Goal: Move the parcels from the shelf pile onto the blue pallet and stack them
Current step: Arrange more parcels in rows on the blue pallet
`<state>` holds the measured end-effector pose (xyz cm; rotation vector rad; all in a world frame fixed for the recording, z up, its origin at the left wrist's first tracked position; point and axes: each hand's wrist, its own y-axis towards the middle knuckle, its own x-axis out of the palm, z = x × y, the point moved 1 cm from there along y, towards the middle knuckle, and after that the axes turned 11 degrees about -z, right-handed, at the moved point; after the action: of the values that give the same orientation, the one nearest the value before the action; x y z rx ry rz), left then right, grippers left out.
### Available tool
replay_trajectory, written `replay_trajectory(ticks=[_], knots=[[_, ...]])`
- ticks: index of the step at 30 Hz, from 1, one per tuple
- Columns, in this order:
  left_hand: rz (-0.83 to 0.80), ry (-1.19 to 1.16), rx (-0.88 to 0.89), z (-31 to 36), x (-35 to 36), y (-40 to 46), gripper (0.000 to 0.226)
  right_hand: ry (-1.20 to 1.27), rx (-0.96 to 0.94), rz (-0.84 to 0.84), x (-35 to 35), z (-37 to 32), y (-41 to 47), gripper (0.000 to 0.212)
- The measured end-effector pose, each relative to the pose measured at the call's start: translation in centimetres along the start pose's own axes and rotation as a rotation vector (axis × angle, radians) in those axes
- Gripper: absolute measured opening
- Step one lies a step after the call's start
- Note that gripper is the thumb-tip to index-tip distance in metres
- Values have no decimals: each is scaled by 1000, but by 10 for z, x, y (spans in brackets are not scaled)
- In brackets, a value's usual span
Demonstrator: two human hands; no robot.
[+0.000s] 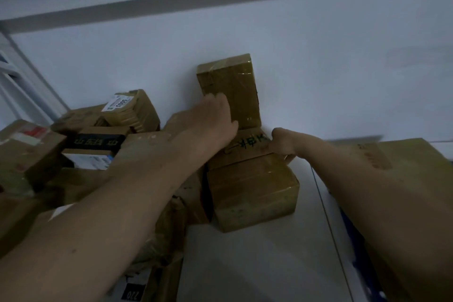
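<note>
— What sort of place is this?

— A parcel depot or stockroom, by the look of it. Taped cardboard parcels (73, 144) lie heaped against a plain white wall (318, 68).

— Anything more?

— One carries a printed label (119, 103) reading 5003 (another shows 220), one has handwritten marks, and a white metal rack frame (22, 81) stands at the left edge.

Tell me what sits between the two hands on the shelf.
In the head view, a cardboard box with handwritten marks lies between the left hand and right hand. An upright taped box stands on it, against the left hand's fingers.
</note>
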<state>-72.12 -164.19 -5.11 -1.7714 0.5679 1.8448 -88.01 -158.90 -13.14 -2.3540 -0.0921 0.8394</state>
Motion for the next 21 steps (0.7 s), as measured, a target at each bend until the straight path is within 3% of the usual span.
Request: replay_trajectory(ticks=[3,6,8,14,17,21], knots=[[-276,172,46,16,14,-18,37,-32,72,-38,3,6,-9,26],[-566,147,-22,15,36,-32,50,-39,110,-59,14,12,-23,27],[-656,114,-76,16,49,-41,64,-41,135,-63,22,17,-32,27],[-638,-297,-268,19,64,-59,107,23,185,9,43,31,-51,38],[-597,-508,-284,23,49,-73,103,111,163,60,47,30,-67,36],[-378,-530,-187,28,8,-96,98,176,86,187,27,14,-104,31]])
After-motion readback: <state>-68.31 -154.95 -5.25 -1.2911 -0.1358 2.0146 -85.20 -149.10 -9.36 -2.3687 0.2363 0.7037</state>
